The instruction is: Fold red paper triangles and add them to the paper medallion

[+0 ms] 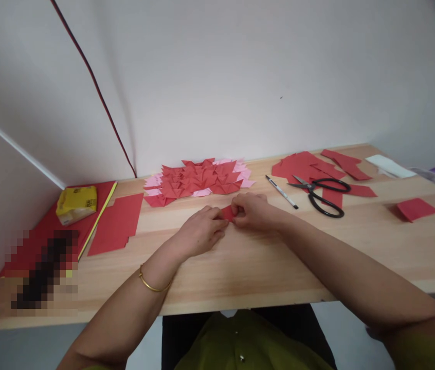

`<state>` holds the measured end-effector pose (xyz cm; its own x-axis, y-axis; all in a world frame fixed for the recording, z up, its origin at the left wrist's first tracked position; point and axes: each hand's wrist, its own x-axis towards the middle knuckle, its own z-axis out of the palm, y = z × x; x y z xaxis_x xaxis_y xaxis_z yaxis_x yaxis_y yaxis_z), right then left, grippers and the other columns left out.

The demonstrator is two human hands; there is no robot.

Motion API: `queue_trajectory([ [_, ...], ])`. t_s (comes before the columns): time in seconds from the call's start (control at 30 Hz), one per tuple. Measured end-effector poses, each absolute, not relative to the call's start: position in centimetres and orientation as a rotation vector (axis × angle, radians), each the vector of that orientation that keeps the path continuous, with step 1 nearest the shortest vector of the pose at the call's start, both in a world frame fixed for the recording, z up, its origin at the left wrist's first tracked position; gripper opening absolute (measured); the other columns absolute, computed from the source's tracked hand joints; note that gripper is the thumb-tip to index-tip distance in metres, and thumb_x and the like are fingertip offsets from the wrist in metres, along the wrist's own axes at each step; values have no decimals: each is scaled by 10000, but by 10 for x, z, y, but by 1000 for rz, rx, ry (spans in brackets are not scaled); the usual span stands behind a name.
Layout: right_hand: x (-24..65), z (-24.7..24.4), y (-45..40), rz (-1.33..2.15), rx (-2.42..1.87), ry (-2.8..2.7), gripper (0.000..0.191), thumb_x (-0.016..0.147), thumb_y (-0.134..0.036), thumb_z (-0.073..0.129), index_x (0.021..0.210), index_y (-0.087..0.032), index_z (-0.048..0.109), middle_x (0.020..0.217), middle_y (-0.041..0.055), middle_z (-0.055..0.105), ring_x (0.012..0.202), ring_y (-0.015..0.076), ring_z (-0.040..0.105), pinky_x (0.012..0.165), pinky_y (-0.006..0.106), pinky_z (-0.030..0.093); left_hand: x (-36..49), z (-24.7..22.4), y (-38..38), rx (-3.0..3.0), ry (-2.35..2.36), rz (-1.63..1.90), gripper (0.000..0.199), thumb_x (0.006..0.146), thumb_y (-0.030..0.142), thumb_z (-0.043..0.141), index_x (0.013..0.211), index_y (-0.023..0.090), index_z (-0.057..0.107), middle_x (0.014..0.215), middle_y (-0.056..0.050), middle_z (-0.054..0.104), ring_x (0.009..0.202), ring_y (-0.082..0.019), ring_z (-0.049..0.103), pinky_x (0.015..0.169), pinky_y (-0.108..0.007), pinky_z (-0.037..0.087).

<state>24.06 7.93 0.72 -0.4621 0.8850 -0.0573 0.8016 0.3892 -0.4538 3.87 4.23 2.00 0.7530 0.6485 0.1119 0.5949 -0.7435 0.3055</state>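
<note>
A small piece of red paper (228, 213) is pinched between my two hands over the middle of the wooden table (240, 272). My left hand (204, 229) grips its left side with closed fingers. On its right side, my right hand (251, 209) has thumb and fingers pressed together. Most of the paper is hidden by the fingers, so its exact fold cannot be made out. Just beyond my hands lies a pile of folded red and pink paper pieces (202, 177), against the wall.
Black-handled scissors (310, 187) and a pen (281, 191) lie right of my hands, before red paper scraps (306, 164). A folded red piece (418, 208) sits far right. At left are a cut red sheet (117, 223), a yellow packet (76, 203) and a blurred dark object (43, 272).
</note>
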Motion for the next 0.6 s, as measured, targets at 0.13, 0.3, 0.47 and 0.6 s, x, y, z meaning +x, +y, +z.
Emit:
queue_trajectory([
  [0.13, 243, 7, 79, 648, -1467, -2451, 81, 683, -270, 562, 721, -199, 552, 762, 1, 640, 766, 170, 541, 706, 299, 277, 39, 22, 42, 2703, 996, 258, 190, 865, 201, 498, 951, 193, 667, 970, -87, 581, 920, -212, 516, 826, -354, 441],
  [0.3, 238, 3, 78, 589, -1517, -2416, 127, 671, -309, 591, 706, -195, 547, 774, 7, 636, 792, 183, 537, 738, 322, 275, 40, 22, 42, 2696, 981, 283, 185, 871, 192, 484, 911, 193, 664, 972, -84, 585, 926, -206, 522, 833, -348, 438],
  [0.47, 240, 7, 78, 633, -1499, -2435, 75, 668, -253, 572, 704, -194, 542, 762, 9, 634, 768, 172, 535, 725, 312, 280, 40, 22, 41, 2697, 998, 279, 188, 871, 202, 490, 937, 200, 666, 979, -82, 579, 925, -209, 514, 831, -355, 438],
  [0.6, 242, 7, 78, 662, -1467, -2434, 82, 693, -270, 559, 716, -193, 541, 753, 2, 631, 751, 161, 536, 713, 301, 280, 40, 22, 42, 2693, 992, 286, 187, 868, 203, 493, 931, 200, 669, 965, -84, 578, 919, -209, 516, 819, -350, 438],
])
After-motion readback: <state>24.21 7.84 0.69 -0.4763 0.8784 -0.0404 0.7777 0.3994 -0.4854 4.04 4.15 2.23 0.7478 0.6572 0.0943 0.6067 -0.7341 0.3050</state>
